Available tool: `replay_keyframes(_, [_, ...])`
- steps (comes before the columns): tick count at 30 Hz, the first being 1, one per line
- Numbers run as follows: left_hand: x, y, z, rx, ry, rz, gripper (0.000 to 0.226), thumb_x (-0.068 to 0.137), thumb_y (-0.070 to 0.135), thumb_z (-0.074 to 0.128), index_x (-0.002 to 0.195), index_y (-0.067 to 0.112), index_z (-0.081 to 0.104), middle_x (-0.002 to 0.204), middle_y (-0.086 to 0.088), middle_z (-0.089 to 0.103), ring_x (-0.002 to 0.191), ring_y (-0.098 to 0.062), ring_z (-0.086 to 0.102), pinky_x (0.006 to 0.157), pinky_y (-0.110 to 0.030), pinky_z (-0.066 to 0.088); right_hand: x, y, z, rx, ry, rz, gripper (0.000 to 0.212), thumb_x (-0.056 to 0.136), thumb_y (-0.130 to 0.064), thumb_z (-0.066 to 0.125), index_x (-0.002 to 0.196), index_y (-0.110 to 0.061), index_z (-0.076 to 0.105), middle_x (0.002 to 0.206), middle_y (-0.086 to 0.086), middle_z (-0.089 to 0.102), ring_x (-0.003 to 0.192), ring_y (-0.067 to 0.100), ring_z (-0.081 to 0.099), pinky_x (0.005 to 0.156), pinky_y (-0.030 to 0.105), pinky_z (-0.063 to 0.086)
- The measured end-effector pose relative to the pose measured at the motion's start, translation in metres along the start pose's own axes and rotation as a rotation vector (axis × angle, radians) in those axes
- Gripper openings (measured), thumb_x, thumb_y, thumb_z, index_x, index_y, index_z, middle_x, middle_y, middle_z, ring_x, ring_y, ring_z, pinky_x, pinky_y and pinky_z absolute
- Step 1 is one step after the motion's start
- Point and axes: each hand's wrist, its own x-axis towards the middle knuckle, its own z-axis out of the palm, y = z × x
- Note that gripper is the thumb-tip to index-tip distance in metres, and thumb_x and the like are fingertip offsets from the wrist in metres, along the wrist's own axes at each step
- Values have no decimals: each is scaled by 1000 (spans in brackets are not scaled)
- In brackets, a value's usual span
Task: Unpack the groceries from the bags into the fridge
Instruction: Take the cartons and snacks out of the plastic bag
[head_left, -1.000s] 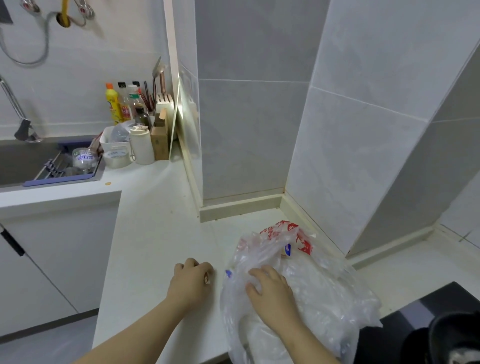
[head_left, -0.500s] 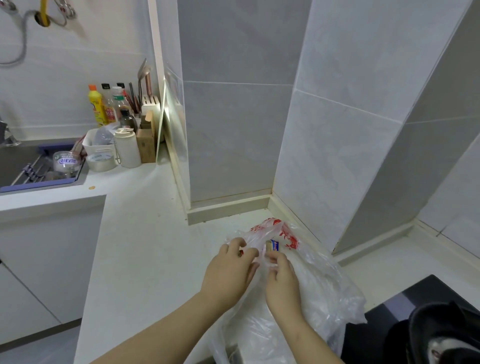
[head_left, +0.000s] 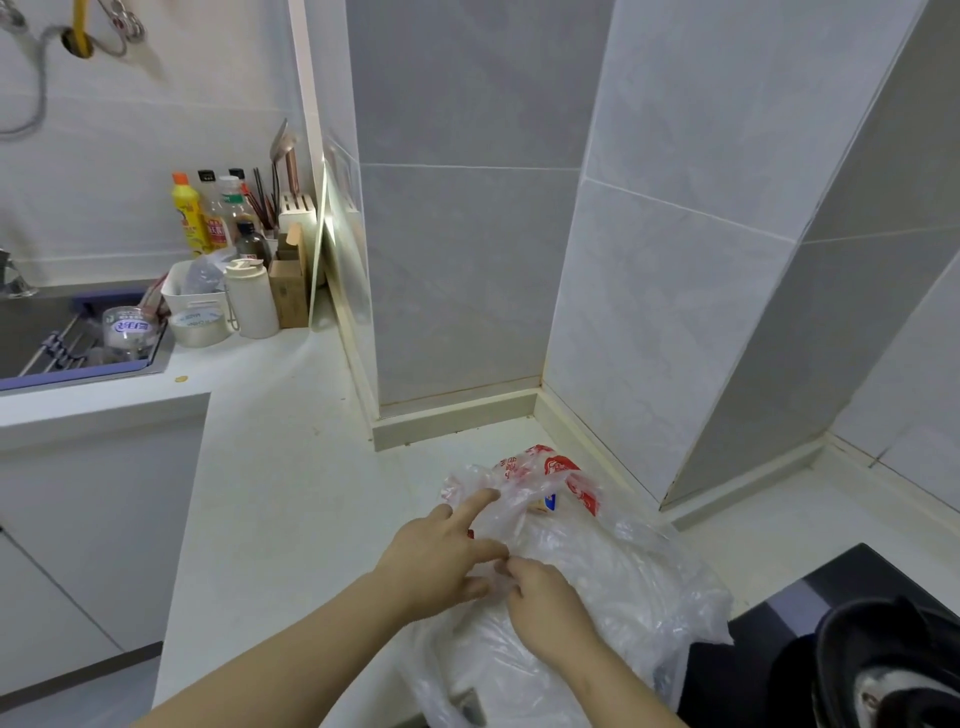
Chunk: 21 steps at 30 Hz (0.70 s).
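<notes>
A clear plastic grocery bag (head_left: 623, 582) with red print near its top lies on the white counter (head_left: 270, 519), near the corner of the tiled wall. My left hand (head_left: 441, 561) is at the bag's left edge, index finger stretched up along the plastic, thumb and other fingers pinching a fold. My right hand (head_left: 545, 603) touches it fingertip to fingertip and pinches the same plastic. A small yellow and blue item (head_left: 545, 503) shows through the film below the red print. The other contents are blurred by the plastic. No fridge is in view.
A black stove top (head_left: 810, 613) with a dark pan (head_left: 883, 670) sits at the right front. At the back left stand bottles (head_left: 208, 218), a white jar (head_left: 252, 299), a knife block (head_left: 296, 213) and a sink (head_left: 67, 332) with a rack.
My hands slid down from the bag's printed top to its left side and pulled the film apart. Earlier the left hand lay as a fist on the counter.
</notes>
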Motion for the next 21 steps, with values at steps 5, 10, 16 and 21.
replay_keyframes(5, [2,-9,2,129,-45,-244,46,86,38,56,130,27,46,158,-2,-4,116,-31,46,88,-36,41,1,3,-2,-35,-42,7,47,94,-11,32,136,-26,45,136,5,51,122,23,50,101,34,43])
replay_keyframes(10, [2,-19,5,50,59,-503,51,82,15,55,130,20,37,158,-6,-6,104,-28,48,69,-30,35,2,-2,-4,-142,-49,-28,43,95,-13,33,134,-21,48,134,4,51,121,23,48,97,31,43])
replay_keyframes(16, [-1,-31,13,-199,130,-577,53,80,3,53,127,24,40,156,-7,-6,108,-27,48,70,-25,46,10,-27,-6,-204,158,-152,41,96,-12,34,134,-23,46,136,-5,47,124,17,41,101,29,35])
replay_keyframes(21, [-5,-41,16,-322,132,-571,53,81,14,58,130,25,41,156,-8,-1,107,-25,53,75,-26,47,35,-45,-2,-267,42,-196,52,95,-5,31,145,-20,30,154,-3,23,139,18,23,112,31,20])
